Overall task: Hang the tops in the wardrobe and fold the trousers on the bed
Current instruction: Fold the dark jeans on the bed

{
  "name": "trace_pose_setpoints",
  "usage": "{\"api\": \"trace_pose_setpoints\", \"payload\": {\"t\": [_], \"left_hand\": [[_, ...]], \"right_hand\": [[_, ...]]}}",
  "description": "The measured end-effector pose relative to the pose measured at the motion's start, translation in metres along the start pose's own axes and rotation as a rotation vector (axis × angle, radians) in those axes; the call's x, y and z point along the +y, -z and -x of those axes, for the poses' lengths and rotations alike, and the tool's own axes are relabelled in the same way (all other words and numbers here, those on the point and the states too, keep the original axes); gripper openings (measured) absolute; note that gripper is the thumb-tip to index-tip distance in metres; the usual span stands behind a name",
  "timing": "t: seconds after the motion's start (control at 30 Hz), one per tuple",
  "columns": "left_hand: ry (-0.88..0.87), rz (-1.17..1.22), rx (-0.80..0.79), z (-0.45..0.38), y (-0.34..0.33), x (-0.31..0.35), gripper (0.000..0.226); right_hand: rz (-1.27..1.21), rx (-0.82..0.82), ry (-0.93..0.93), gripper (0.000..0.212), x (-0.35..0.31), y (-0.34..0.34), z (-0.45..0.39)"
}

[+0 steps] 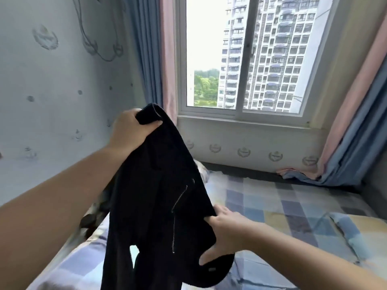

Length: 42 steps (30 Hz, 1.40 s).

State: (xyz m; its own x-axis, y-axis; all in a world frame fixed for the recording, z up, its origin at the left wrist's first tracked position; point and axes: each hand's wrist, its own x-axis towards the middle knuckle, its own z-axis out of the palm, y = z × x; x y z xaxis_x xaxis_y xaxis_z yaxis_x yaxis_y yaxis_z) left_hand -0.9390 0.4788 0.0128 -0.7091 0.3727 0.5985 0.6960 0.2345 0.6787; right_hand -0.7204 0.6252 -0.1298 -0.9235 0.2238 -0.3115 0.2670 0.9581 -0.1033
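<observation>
The black trousers (159,206) hang in the air above the checked bed (282,206), held at two points. The left hand (129,130) grips the upper end, fingers curled round the fabric. The right hand (224,233), lower and nearer the person, pinches the waist edge. The long axis runs diagonally from the left fingers down past the right fingers, legs pointing downward.

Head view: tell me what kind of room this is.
Most likely a bedroom in a high flat. A bed with a checked sheet lies under a curtained window facing tower blocks, and both hands hold a black garment above it.
</observation>
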Motion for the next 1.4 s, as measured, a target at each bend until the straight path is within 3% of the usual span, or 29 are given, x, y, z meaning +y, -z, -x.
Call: {"api": "trace_pose_setpoints", "payload": {"t": [0.07,0.17,0.23,0.37,0.47,0.57,0.67,0.73,0.87,1.0,1.07,1.13,1.2,1.4], "left_hand": [[0.018,-0.029,0.038,-0.010,0.004,-0.001,0.021],[0.030,-0.079,0.105,-0.023,0.020,0.002,0.025],[0.037,-0.103,0.179,-0.033,0.032,0.008,0.030],[0.074,-0.123,0.285,-0.048,0.059,0.020,0.039],[0.086,-0.142,0.334,-0.051,0.074,0.027,0.042],[0.119,-0.167,0.403,-0.050,0.097,0.026,0.044],[0.159,-0.158,0.461,-0.044,0.118,0.022,0.044],[0.168,-0.147,0.480,-0.040,0.125,0.020,0.042],[0.176,-0.075,0.488,-0.035,0.124,0.021,0.038],[0.188,0.050,0.473,-0.037,0.107,0.031,0.029],[0.198,0.135,0.447,-0.039,0.096,0.039,0.025],[0.209,0.220,0.384,-0.040,0.081,0.050,0.021],[0.212,0.283,0.311,-0.042,0.068,0.060,0.019],[0.160,0.451,0.112,-0.051,0.010,0.104,0.026]], "right_hand": [[0.103,0.092,0.063,0.089,0.006,-0.011,-0.014],[0.047,0.375,0.100,0.041,0.014,-0.015,-0.036],[0.006,0.479,0.095,0.024,0.025,-0.013,-0.051],[0.024,0.517,0.034,0.023,0.038,-0.011,-0.084],[0.170,0.619,0.065,0.014,0.032,0.006,-0.092],[0.155,0.817,0.053,0.037,0.035,0.028,-0.091],[0.076,0.766,-0.048,0.047,0.042,0.052,-0.093],[0.032,0.772,-0.091,0.041,0.046,0.068,-0.097],[-0.404,0.876,-0.131,0.035,0.058,0.126,-0.100],[-1.299,0.833,-0.076,0.032,0.088,0.204,-0.079],[-1.432,0.925,-0.031,0.034,0.105,0.234,-0.060],[-1.323,1.074,-0.024,0.030,0.120,0.262,-0.033],[-1.013,1.200,-0.053,0.023,0.134,0.284,-0.007],[-0.233,1.253,-0.129,0.056,0.183,0.315,0.067]]}}
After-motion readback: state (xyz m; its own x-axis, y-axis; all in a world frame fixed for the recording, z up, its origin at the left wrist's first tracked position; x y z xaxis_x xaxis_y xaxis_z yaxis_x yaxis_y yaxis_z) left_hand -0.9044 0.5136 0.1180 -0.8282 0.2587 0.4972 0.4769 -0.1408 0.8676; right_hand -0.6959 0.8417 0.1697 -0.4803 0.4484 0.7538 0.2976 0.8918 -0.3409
